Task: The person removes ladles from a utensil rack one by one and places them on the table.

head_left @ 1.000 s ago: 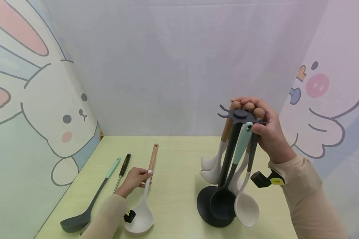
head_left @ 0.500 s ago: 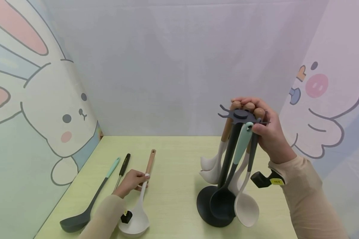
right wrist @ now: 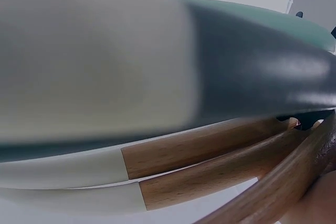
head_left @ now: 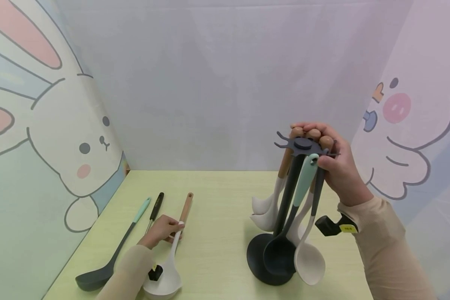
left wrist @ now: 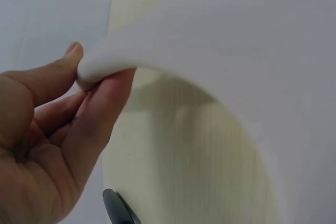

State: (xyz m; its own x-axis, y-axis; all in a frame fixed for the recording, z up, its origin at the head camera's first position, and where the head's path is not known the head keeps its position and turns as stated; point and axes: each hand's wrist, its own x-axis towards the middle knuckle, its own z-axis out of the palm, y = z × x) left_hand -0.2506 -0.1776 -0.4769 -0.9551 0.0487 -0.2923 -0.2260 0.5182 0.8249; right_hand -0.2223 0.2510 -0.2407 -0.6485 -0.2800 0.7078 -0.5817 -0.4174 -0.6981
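Note:
A white ladle with a wooden handle is at the left-centre of the table in the head view. My left hand pinches it between thumb and fingers where the white shaft meets the wood. Its shaft looms large in the left wrist view. On the right stands a black utensil rack, hung with several tools. My right hand grips its hooked top, fingers round the wooden handle ends, thumb in front. Hanging there are a black ladle with a mint handle and a white spoon.
A dark ladle with a mint handle lies at the far left of the table. Beside it, a black-handled tool is partly hidden by my left arm. Cartoon-printed cloth walls surround the table.
My left hand has drawn the white ladle left and nearer to me. The right hand and the rack have stayed in place.

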